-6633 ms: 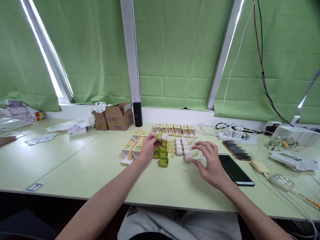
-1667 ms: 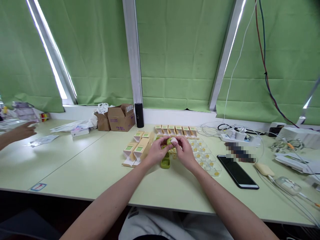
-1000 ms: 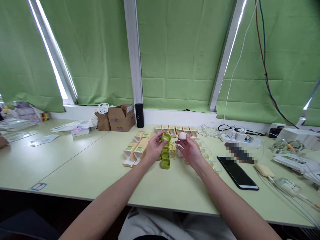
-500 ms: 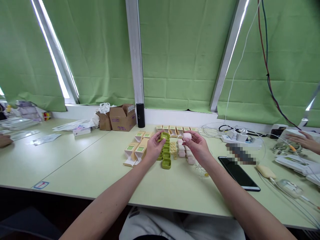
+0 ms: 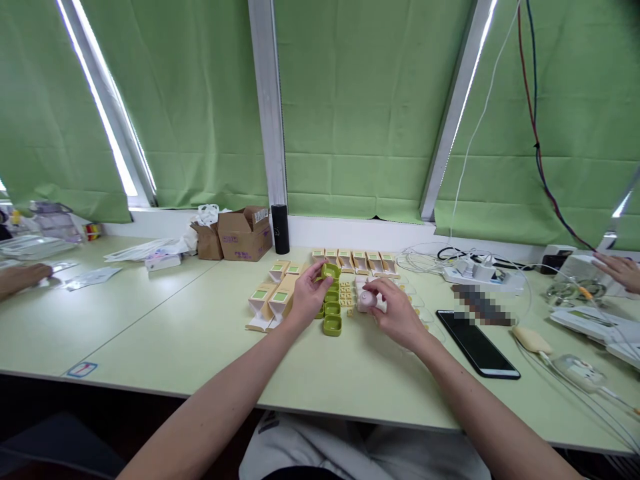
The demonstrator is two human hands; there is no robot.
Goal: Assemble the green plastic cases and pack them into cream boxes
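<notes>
Between the fingers of my left hand (image 5: 309, 290) is a small green square dish (image 5: 330, 271), raised over a cluster of matching green dishes (image 5: 332, 325). My right hand (image 5: 397, 313) pinches a pale pink rounded block (image 5: 368, 299), its rounded side facing me, just above the table. Similar pink blocks stand around it, partly hidden by the hand. Tiny yellow pieces (image 5: 346, 293) lie in rows between the green dishes and the pink blocks. Clear plastic pieces with yellow dots (image 5: 423, 312) are to the right, partly behind my right hand.
Folded card boxes (image 5: 260, 299) stand left of the dishes, with a row of more (image 5: 360, 260) behind. A black phone (image 5: 477, 343), cables and a power strip (image 5: 483, 279) lie to the right. Carton (image 5: 246, 235) and black cylinder (image 5: 281, 230) stand behind. Other people's hands show at both edges.
My right hand has come down and slightly left with the pink block, which has turned. My left hand has hardly moved. At the left edge, another person's hand has reached further in.
</notes>
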